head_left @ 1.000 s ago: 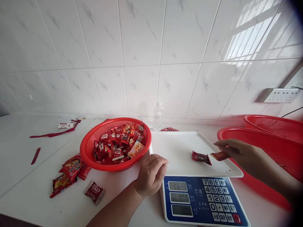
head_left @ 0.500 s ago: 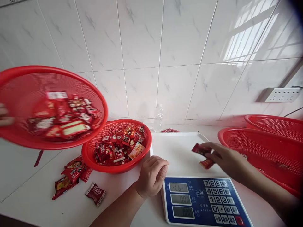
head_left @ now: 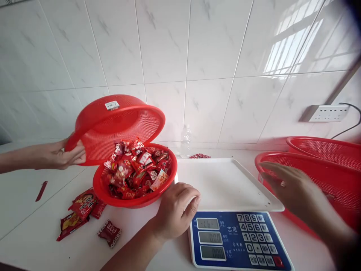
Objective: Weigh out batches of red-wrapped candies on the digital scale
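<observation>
My left hand (head_left: 179, 209) is closed in a loose fist beside the scale's left edge, near the lower red basket (head_left: 135, 203); I see nothing in it. My right hand (head_left: 296, 188), blurred, is over the near rim of a red basket (head_left: 318, 165) on the right, its fingers stretched out and no packet visible in them. At the left another person's hand (head_left: 66, 154) tips a red basket (head_left: 113, 120) so that wrapped snacks (head_left: 124, 169) slide into the lower one. The digital scale (head_left: 239, 241) has a white pan (head_left: 220, 184) holding only small specks.
Left of the lower basket lie several red snack packets (head_left: 83, 205) and a dark red packet (head_left: 109, 233). A clear plastic bottle (head_left: 186, 141) stands by the tiled wall. Another red basket (head_left: 324, 145) is behind the right one, below a power strip (head_left: 328, 113).
The other person's basket has moved right and tipped, pouring its snacks into the lower basket. My right hand has gone from the pan to the right basket; the packets it held are no longer visible.
</observation>
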Tool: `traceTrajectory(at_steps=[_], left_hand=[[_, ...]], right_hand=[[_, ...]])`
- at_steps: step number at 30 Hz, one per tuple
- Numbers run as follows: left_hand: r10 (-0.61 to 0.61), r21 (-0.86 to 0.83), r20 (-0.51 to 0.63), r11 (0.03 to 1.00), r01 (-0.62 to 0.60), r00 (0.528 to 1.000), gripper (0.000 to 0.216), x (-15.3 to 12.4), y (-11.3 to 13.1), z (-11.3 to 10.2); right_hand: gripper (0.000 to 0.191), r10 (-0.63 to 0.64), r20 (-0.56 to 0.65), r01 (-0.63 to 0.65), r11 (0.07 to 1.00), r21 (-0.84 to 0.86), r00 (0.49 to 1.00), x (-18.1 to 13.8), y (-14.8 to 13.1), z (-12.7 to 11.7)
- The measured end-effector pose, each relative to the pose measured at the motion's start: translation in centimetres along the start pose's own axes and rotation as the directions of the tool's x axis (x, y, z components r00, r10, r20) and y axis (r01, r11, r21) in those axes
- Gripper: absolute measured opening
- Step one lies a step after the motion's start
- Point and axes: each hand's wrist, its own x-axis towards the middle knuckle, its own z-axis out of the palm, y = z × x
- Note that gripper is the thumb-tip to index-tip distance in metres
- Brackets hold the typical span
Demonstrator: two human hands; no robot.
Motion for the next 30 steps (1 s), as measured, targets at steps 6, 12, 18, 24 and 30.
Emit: traceTrajectory(at_steps=[6,12,18,24,30], left_hand=[[-0.352,0.329,0.301,0.911,0.25,0.886,0.016,2.4,-1.2,-6.6],[-0.818,0.742,0.483,0.572,0.35,0.312,0.022,1.3,-8.0,-13.0],[-0.843,0.783,0.532,0.528,0.33,0.086,0.053,1.2,-9.9,-12.1],[-0.859,0.826,0.511,0.485,0.287,-0.017,0.035,2.2,-10.0,-10.6],[-0.808,0.774,0.586,0.536,0.338,-0.061,0.044,2.7,-10.6,-11.0]], right_hand=[[0.021,-0.349,-0.102,0.363,0.908,0.208,0.931,-2.9,-8.4,4.3],[0.02,-0.374,-0.159,0.406,0.835,0.372,0.914,-4.4,-8.6,3.5],[0.019,-0.339,-0.164,0.377,0.835,0.402,0.926,-4.6,-8.2,2.9],[0.019,-0.352,-0.173,0.392,0.82,0.417,0.92,-4.6,-8.4,2.9],[0.021,-0.362,-0.177,0.403,0.805,0.435,0.915,-4.7,-8.5,2.9]])
